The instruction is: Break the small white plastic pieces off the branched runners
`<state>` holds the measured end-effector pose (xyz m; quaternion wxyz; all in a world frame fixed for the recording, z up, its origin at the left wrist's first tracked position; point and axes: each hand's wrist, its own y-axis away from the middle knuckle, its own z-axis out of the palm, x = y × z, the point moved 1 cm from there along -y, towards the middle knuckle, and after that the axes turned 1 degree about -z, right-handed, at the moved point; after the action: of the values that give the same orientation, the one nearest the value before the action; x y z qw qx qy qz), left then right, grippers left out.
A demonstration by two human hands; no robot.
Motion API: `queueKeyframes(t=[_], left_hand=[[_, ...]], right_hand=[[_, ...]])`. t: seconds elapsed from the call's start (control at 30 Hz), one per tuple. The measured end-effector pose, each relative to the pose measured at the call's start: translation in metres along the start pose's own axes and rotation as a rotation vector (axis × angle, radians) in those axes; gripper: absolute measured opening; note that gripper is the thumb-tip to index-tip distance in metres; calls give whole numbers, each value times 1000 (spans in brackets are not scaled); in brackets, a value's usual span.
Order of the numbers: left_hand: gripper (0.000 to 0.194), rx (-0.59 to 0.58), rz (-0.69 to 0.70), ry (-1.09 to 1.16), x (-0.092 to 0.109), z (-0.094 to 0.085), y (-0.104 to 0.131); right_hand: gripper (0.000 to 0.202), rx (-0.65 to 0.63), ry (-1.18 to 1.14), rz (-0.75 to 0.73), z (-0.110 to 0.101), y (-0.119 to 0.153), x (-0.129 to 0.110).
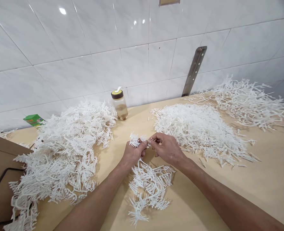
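Observation:
Between thumb and fingers, my left hand (135, 151) grips a white branched plastic piece (134, 140), whose tips stick out above the knuckles. My right hand (166, 147) is pinched close against it, at the piece's right end; what its fingertips hold is too small to make out. Below the hands, a small bunch of white branched pieces (151, 186) lies on the table, with one thin stem reaching up to my left hand. A large heap of similar white pieces (67, 154) is at the left, and a heap of short white sprigs (195, 128) is at the right.
A bottle with a yellow and black lid (120, 105) stands near the tiled wall (137, 67). Longer white strands (247, 102) lie at the back right, near an upright metal bracket (194, 71). A green packet (33, 120) and a cardboard box (2, 179) are at the left.

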<state>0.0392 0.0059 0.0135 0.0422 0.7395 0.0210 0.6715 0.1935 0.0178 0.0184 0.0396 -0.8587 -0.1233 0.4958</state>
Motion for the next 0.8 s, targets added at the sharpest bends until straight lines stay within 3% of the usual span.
queueKeyframes(t=[0.17, 0.33, 0.5, 0.67, 0.8], left_hand=[[40, -8, 27, -8, -7, 0, -4], [37, 43, 94, -60, -9, 0, -1], [24, 71, 308, -153, -4, 0, 4], [34, 15, 73, -24, -8, -3, -4], [38, -35, -11, 54, -9, -7, -9]], right_hand=[[18, -2, 59, 64, 3, 0, 0], [13, -34, -44, 198, 13, -5, 9], [16, 138, 196, 210, 11, -10, 13], [10, 151, 280, 39, 9, -6, 13], [12, 139, 303, -43, 2, -7, 20]])
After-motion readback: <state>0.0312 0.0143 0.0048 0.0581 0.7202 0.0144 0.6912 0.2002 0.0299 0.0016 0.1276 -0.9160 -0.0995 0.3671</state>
